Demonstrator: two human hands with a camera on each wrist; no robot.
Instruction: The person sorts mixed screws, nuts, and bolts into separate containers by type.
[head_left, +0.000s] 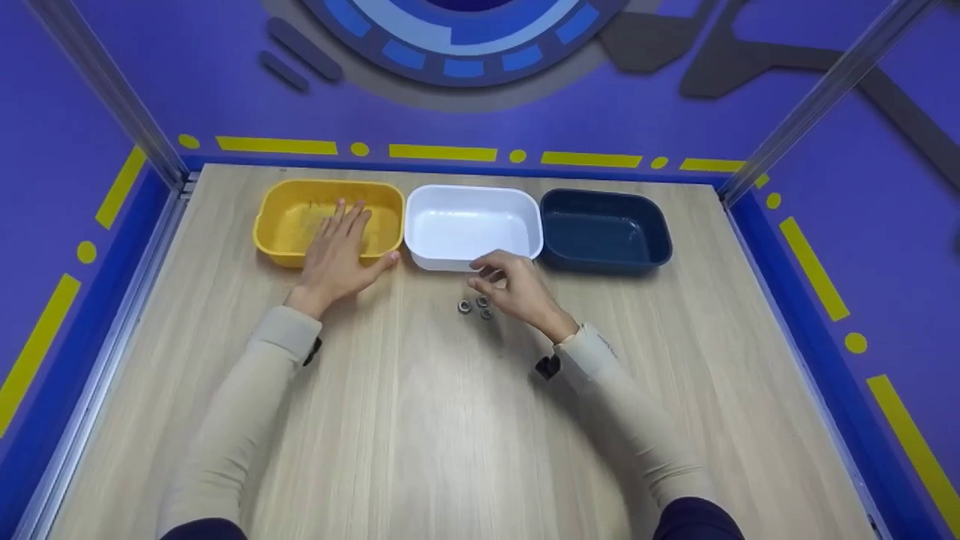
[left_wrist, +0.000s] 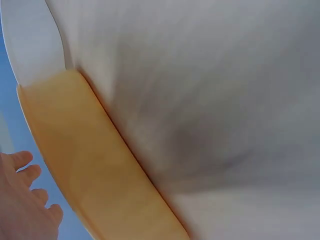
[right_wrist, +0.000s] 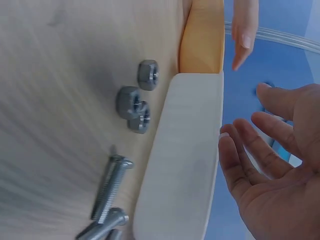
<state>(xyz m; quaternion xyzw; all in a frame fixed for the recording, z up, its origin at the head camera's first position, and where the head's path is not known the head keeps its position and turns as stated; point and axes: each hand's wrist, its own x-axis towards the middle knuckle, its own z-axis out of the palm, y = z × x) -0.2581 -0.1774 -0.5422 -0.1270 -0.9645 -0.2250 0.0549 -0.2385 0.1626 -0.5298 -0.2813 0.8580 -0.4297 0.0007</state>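
A: How is the right hand (head_left: 517, 289)?
B: Its fingers are softly bent, the thumb stands apart from them, and I see nothing held. It hangs beside the front rim of the white bin (head_left: 472, 214).
A: And the left hand (head_left: 337, 255)?
B: This one has its fingers straight and spread, above the front part of the yellow bin (head_left: 281, 225). Whether it touches the rim, I cannot tell.
A: Where are the metal pieces?
B: Three nuts (right_wrist: 128, 102) lie close together on the table (head_left: 435, 420), in front of the white bin. Near them, the right wrist view shows some bolts (right_wrist: 111, 185); their exact number I cannot tell.
A: What is farther away?
B: A dark blue bin (head_left: 592, 244), to the right of the white one. All three bins stand in one row.
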